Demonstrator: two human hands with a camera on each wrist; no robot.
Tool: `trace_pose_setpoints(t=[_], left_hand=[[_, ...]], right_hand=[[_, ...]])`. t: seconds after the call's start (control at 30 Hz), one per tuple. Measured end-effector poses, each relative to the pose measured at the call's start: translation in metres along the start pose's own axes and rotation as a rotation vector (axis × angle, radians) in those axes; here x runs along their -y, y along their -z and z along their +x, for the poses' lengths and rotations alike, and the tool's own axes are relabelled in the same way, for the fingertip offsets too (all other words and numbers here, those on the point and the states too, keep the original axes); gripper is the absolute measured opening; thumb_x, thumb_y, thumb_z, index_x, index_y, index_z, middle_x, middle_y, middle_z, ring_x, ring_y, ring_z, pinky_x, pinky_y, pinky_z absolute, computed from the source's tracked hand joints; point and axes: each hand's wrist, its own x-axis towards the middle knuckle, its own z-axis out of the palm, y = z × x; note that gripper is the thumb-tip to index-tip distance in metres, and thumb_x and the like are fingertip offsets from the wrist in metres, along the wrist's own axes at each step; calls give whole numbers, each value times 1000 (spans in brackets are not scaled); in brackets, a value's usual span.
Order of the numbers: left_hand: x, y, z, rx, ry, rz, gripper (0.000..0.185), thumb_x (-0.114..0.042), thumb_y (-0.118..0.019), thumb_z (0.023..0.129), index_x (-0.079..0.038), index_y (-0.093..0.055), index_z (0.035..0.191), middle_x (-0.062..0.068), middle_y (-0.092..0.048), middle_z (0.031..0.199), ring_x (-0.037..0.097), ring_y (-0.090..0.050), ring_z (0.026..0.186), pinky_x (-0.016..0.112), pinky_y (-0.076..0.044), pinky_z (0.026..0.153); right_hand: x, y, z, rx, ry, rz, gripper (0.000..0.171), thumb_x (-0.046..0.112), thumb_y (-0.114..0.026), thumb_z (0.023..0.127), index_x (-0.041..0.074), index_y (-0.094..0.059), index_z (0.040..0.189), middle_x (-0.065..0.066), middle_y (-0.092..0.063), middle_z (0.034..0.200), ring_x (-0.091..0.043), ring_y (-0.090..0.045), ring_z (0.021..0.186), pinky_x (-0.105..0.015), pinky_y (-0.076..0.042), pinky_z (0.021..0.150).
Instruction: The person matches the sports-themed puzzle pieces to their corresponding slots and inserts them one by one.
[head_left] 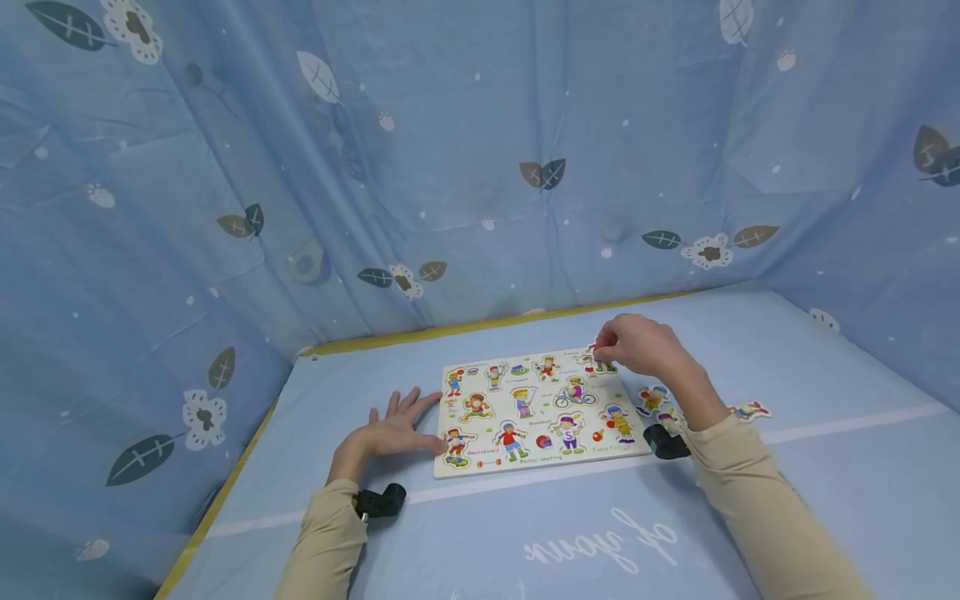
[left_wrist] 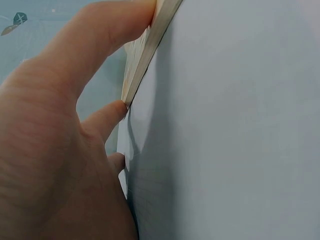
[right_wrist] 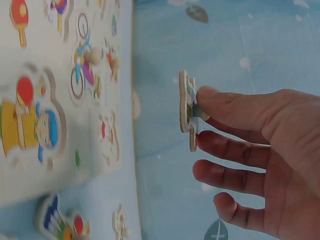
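Note:
A light wooden puzzle board point(head_left: 487, 429) with sporty cartoon figures lies on the table. My left hand point(head_left: 393, 432) is at its left side with fingers spread; in the left wrist view the thumb and a fingertip touch the board's edge. My right hand point(head_left: 641, 343) is over the far right corner of the board. Its thumb and forefinger pinch a flat wooden puzzle piece point(right_wrist: 184, 102) by the knob, and the piece stands on edge in the right wrist view. The other right fingers are loosely bent. The picture on that piece is mostly hidden.
Loose puzzle pieces lie right of the board: a yellow-clad figure point(head_left: 652, 400), one partly behind the right wrist, and another piece point(head_left: 752, 411) beyond the forearm. Blue patterned curtain point(head_left: 480, 167) hangs behind the table. Black wrist cameras point(head_left: 381, 502) sit on both wrists.

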Motion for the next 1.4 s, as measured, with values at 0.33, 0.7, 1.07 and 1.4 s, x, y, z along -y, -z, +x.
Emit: trace_pose_setpoints(t=[0.33, 0.7, 1.07, 1.4], left_hand=[[-1, 0, -1, 1, -7, 3, 104, -67, -70, 71, -29, -26, 157, 16, -6, 166, 46, 9, 150, 74, 5, 111], [-3, 2, -2, 2, -12, -1, 104, -65, -71, 71, -28, -26, 158, 16, -6, 166, 46, 7, 149, 74, 3, 111], [0, 1, -1, 6, -14, -11, 104, -66, -70, 71, -30, -25, 158, 15, -5, 166, 45, 9, 150, 74, 4, 112], [-3, 3, -4, 15, -10, -12, 103, -65, -70, 72, -30, -25, 158, 15, -5, 166, 44, 9, 150, 73, 4, 112]], right_hand=[[38, -27, 2, -19, 116, -132, 8, 25, -74, 89, 18, -72, 87, 4, -61, 84, -16, -56, 78, -47, -44, 81], [78, -45, -7, -44, 260, -162, 11, 25, -76, 88, 23, -70, 79, 10, -58, 78, -14, -53, 78, -51, -41, 84], [99, -75, -11, 131, 327, -152, 13, 24, -74, 90, 24, -69, 78, 13, -60, 78, -7, -52, 69, -29, -47, 65], [100, -88, -12, 189, 380, -175, 4, 26, -74, 89, 24, -73, 86, 14, -61, 83, -4, -56, 73, -29, -50, 67]])
